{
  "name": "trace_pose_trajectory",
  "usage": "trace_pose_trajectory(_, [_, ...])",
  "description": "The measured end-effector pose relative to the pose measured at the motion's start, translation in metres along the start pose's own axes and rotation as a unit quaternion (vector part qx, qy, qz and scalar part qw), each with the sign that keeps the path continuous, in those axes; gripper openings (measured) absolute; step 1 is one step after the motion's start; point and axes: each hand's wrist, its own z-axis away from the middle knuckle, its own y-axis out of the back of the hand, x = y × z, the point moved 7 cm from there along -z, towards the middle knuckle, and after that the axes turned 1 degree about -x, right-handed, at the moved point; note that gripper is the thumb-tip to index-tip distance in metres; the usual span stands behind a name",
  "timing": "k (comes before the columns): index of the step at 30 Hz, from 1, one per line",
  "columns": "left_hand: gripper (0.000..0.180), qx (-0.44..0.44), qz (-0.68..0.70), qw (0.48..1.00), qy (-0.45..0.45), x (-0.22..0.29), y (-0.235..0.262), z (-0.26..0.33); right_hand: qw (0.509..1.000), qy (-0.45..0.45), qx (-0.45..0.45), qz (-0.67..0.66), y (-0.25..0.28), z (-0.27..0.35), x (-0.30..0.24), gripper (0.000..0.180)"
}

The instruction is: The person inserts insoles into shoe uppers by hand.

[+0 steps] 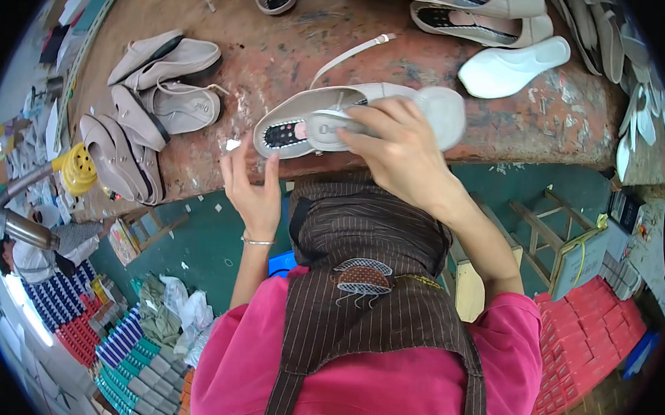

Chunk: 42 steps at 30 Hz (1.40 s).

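Fingers of our right hand (399,147) curl over a pale grey strap shoe (330,117) at the near edge of the worn red workbench (281,47), pressing its insole (329,125). Our left hand (252,188) is open, fingertips under the shoe's heel end, gripping nothing.

I wear a pink short-sleeved top (414,377) under a brown pinstriped apron (373,285) with an embroidered patch (363,277); 1 thin silver bangle (258,242) circles my left wrist.
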Motion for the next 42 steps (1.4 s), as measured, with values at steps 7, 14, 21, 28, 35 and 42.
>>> trace_pose_trajectory(7, [0.058, -0.048, 0.276, 0.933, 0.226, -0.064, -0.030, 0.018, 0.991, -0.002, -0.084, -0.106, -0.081, -0.036, -0.008, 0.016])
trace_pose_trajectory(14, [0.041, -0.045, 0.391, 0.863, 0.316, -0.075, -0.041, 0.013, 0.981, -0.052, -0.113, -0.146, -0.108, -0.039, -0.009, 0.020])
trace_pose_trajectory(21, [0.028, -0.064, 0.346, 0.873, 0.337, -0.076, -0.043, 0.003, 0.987, -0.061, -0.126, -0.082, -0.101, -0.039, -0.018, 0.023])
trace_pose_trajectory(28, [0.013, -0.065, 0.361, 0.862, 0.351, -0.086, -0.047, -0.002, 0.982, 0.062, -0.170, -0.062, -0.115, -0.036, -0.028, 0.034])
trace_pose_trajectory(35, [0.013, -0.083, 0.321, 0.880, 0.341, -0.087, -0.046, -0.007, 0.964, 0.002, -0.231, 0.129, -0.090, -0.007, -0.021, 0.035])
trace_pose_trajectory(42, [0.015, -0.140, 0.171, 0.941, 0.256, -0.062, -0.044, 0.011, 0.979, -0.057, -0.049, 0.192, -0.047, -0.050, -0.005, 0.019])
